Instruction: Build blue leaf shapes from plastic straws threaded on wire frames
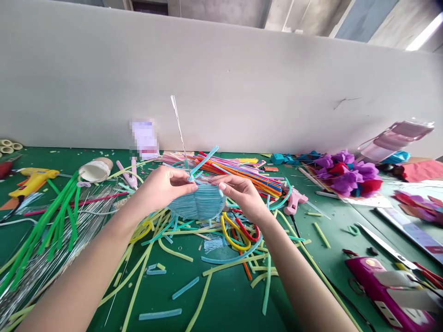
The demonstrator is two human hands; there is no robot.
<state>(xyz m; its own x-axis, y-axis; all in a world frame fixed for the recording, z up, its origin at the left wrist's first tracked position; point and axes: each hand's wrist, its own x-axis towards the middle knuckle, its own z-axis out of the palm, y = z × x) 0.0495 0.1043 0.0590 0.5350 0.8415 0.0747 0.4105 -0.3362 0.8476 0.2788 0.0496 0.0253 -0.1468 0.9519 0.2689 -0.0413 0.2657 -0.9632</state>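
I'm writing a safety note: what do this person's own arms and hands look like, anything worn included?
The left hand and right hand are ungloved, with no ring, watch or bracelet in view. The left forearm and right forearm are bare; no sleeve shows.

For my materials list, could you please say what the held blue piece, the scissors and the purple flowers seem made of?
Blue piece: perhaps matte yarn or fuzzy stems, from its fine ridges.
Scissors: metal blades, from their bright sheen; smooth red handles, likely plastic.
Purple flowers: perhaps matte crepe paper, given crumpled petals.

Matt, ribbed blue piece (198,204)
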